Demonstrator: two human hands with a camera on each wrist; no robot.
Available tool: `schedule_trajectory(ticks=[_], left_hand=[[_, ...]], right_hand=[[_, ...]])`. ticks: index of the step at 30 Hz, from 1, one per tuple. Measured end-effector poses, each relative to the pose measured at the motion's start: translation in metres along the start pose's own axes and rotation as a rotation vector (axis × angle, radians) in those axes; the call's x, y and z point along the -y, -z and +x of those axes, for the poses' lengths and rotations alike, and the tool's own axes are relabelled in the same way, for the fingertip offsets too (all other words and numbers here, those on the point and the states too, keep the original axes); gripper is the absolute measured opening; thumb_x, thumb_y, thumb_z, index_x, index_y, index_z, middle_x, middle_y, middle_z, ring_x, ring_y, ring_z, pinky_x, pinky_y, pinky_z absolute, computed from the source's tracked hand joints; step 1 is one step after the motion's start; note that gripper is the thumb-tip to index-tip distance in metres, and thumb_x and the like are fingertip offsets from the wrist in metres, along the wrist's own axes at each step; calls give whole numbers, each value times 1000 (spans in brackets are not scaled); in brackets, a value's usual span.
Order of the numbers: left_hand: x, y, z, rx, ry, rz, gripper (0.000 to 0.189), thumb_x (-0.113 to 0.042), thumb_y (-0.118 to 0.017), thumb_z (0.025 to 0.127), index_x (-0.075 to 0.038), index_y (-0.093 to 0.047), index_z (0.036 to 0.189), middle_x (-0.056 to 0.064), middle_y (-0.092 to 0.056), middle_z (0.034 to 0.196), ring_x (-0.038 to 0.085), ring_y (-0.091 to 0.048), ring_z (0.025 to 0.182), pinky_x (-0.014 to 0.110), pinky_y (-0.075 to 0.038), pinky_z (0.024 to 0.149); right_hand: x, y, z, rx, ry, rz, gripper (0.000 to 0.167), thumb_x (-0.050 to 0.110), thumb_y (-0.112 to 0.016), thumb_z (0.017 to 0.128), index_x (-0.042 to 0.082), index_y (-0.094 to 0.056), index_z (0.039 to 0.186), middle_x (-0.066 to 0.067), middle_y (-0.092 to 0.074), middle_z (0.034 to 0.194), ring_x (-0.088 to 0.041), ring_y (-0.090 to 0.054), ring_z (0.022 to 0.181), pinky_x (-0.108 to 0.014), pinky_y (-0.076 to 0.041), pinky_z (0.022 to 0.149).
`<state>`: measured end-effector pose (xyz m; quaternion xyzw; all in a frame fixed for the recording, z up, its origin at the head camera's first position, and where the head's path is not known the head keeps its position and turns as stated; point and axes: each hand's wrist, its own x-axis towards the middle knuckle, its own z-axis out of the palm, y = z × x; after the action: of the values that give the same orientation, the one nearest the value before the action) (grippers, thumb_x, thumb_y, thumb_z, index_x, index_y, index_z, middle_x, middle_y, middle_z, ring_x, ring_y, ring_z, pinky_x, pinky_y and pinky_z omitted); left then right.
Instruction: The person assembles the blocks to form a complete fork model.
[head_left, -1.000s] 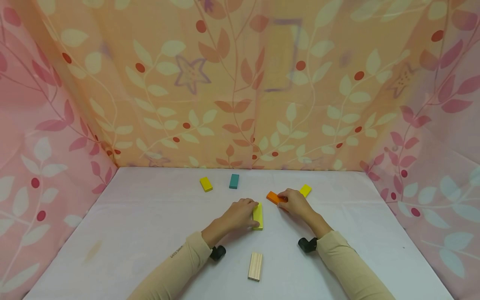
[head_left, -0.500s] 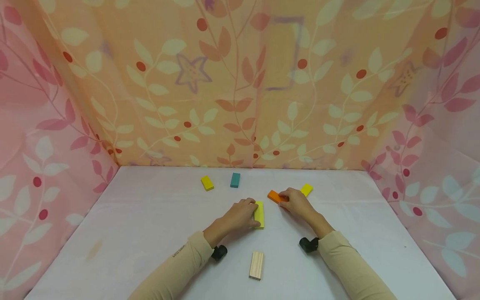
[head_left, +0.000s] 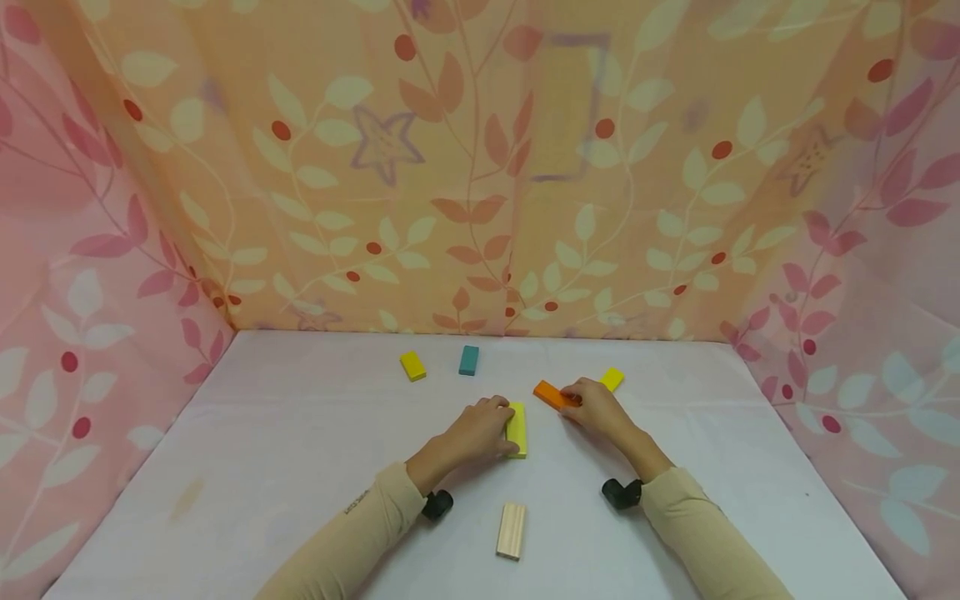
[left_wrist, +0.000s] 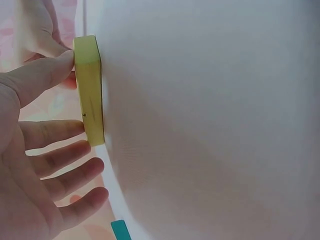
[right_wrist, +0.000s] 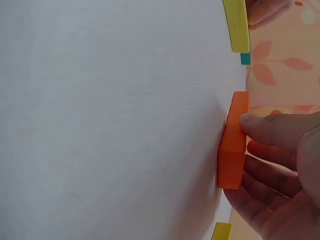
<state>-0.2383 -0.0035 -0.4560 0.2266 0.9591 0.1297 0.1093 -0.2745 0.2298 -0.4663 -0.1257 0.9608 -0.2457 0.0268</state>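
My left hand (head_left: 477, 429) is at the yellow-green wooden block (head_left: 517, 431), which lies lengthwise near the middle of the white table. Its thumb is at the block's near end and its index finger near the far end, as the left wrist view shows; the other fingers are spread. To the right, my right hand (head_left: 597, 408) holds an orange wooden block (head_left: 552, 393) lying aslant. In the right wrist view the thumb presses on one long side of the orange block (right_wrist: 233, 142), with fingertips partly hidden behind it.
At the back lie a yellow block (head_left: 412, 367) and a teal block (head_left: 468, 361). Another yellow block (head_left: 612, 380) lies just beyond my right hand. A plain wood block (head_left: 512, 531) is near the front. Patterned cloth walls (head_left: 480, 167) enclose the table.
My right wrist has shifted slightly to the right and toward me, the hand staying at the orange block. The left hand and the blocks look the same, apart from slight camera sway.
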Motion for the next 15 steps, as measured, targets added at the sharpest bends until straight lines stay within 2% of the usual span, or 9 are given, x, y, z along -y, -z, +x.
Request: schedule_trajectory(ticks=[15], left_hand=[[-1,-1,-2,-11,-12,2,63,-45,-74,83,-11,-58,135,6,-51,144,24,-48,130,43,-42,109]], right_hand=[[5,0,-3,6,-24,-10,34,13,-75,84,-2,-70,114,-12,-66,100,-21,-59,86,-42,-55,89]])
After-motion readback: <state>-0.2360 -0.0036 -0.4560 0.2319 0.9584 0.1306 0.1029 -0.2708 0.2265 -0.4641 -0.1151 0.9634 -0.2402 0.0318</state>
